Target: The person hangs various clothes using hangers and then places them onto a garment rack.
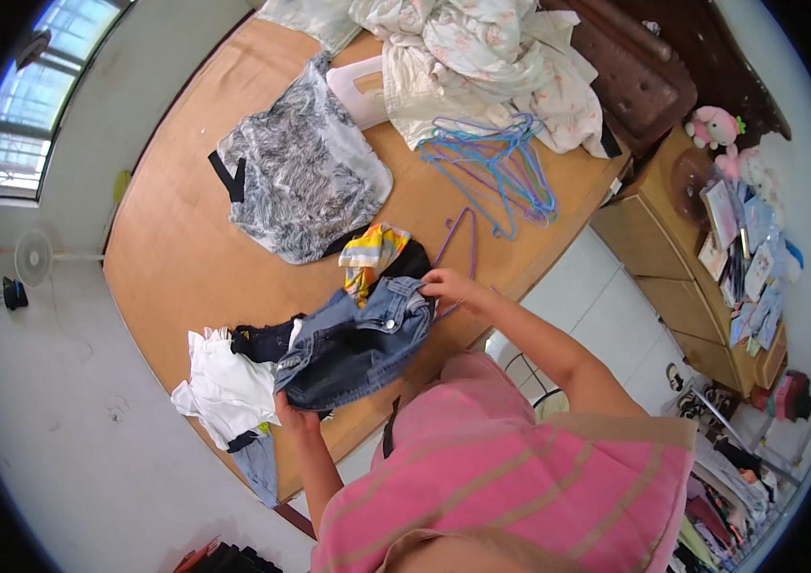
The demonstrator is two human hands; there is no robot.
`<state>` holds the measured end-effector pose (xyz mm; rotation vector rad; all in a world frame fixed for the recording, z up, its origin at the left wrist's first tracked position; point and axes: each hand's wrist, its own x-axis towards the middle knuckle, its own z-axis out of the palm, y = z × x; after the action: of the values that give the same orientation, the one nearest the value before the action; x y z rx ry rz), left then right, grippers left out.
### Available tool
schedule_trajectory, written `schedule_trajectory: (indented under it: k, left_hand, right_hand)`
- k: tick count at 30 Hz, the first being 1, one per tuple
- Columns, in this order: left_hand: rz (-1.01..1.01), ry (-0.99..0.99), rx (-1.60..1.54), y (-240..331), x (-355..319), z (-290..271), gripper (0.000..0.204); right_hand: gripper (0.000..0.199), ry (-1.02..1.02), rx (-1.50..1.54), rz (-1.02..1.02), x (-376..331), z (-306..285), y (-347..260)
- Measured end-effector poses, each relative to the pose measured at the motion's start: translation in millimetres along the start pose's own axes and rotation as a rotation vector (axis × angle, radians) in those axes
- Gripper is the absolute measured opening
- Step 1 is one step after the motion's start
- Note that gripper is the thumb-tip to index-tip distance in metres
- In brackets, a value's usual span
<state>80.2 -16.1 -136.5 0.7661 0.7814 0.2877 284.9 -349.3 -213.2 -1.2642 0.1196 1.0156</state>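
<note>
We hold one faded-blue, metal-buttoned denim garment (362,346) between two hands: our left grip (295,414) clasps its lower-left edge, our right grip (448,286) its upper-right.

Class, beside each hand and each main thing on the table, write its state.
Left hand: closed on the denim garment's left end
Right hand: pinching its right end
Denim garment: held between both hands, creased
Grey-and-white top: spread out
Striped yellow cloth: crumpled
White garment: rumpled
Hanger pile: overlapping, bare
Purple hanger: apart from the pile
Floral bedding: bunched up
</note>
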Motion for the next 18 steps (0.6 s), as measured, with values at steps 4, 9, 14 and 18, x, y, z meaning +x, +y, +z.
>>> schedule_trajectory:
  k: [4, 9, 14, 18]
  left_hand:
    - [0.109, 0.138, 0.332, -16, -16, 60, 0.018]
    - [0.18, 0.241, 0.603, -26, -39, 95, 0.013]
    - [0.35, 0.307, 0.714, -16, -40, 86, 0.013]
    - [0.436, 0.345, 0.781, -13, -38, 97, 0.012]
  right_hand:
    - [0.033, 0.598, -0.699, -0.052, 53, -133, 68]
    - [0.03, 0.838, -0.751, 0.273, 69, -226, 68]
    - [0.042, 0.819, -0.932, 0.198, 104, -252, 83]
    - [0.047, 0.855, -0.926, 0.359, 122, -235, 78]
